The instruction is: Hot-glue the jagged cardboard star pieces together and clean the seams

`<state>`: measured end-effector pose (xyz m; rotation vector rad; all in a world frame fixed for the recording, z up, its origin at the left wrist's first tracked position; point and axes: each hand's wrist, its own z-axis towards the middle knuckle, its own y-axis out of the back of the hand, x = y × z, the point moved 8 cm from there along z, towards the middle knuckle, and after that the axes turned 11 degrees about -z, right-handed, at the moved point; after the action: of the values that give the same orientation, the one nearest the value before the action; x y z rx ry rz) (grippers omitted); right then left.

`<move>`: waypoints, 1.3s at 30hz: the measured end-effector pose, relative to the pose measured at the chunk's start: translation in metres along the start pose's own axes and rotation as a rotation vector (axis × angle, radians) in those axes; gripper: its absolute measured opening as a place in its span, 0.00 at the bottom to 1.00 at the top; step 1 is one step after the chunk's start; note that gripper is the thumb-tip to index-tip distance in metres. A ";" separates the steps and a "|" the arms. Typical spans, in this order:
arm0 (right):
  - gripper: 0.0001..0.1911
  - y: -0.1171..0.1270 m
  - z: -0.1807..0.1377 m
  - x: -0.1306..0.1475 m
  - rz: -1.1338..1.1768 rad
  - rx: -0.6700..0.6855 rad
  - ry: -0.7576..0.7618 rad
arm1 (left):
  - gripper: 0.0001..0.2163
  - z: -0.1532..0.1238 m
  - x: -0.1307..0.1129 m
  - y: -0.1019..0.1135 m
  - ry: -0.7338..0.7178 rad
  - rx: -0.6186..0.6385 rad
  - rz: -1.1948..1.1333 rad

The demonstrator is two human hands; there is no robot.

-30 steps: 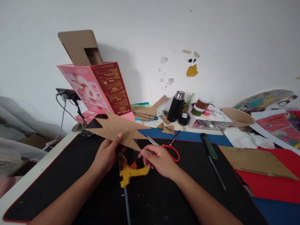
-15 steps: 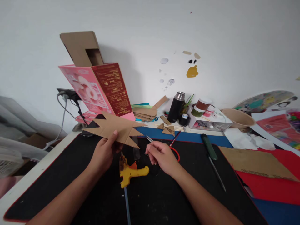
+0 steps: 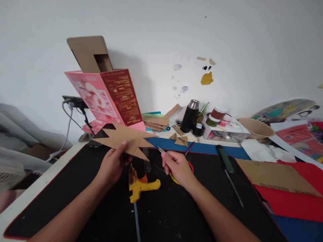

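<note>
My left hand [image 3: 112, 164] holds a jagged, spiky brown cardboard cutout [image 3: 126, 137] by its lower edge, thumb on top, lifted above the black mat [image 3: 75, 181]. My right hand [image 3: 178, 166] lies to the right of it with its fingers curled down over the red-handled scissors [image 3: 160, 150]. The blades stick out to the left of the fingers, and a bit of red handle shows behind the hand. A yellow glue gun [image 3: 140, 185] rests on the mat between my two hands, touching neither.
A pink and red box [image 3: 106, 97] leans against the wall at back left. A black thermos [image 3: 189, 116], paint jars [image 3: 217, 116] and a bowl [image 3: 254, 126] stand at the back. To the right lie a green-handled tool [image 3: 225, 159] and a cardboard sheet [image 3: 272, 174].
My right hand has moved back and right from the cutout's tip onto the scissors. My left hand has lowered the cutout slightly. The glue gun has not moved.
</note>
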<state>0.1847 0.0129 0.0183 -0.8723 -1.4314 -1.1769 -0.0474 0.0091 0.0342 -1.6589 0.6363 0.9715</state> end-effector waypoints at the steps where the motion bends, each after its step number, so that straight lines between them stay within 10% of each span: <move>1: 0.28 0.000 0.000 -0.001 -0.002 0.007 -0.007 | 0.23 0.000 0.000 0.000 0.000 0.000 0.002; 28: 0.22 0.026 0.008 -0.004 0.207 -0.151 -0.114 | 0.26 -0.011 0.020 -0.001 0.256 0.011 0.017; 39: 0.31 -0.006 -0.002 0.001 0.160 0.152 -0.131 | 0.24 -0.023 0.031 -0.014 0.364 0.290 0.143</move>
<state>0.1793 0.0098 0.0177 -0.9515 -1.5058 -0.8933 -0.0134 -0.0064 0.0177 -1.5539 1.0991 0.6405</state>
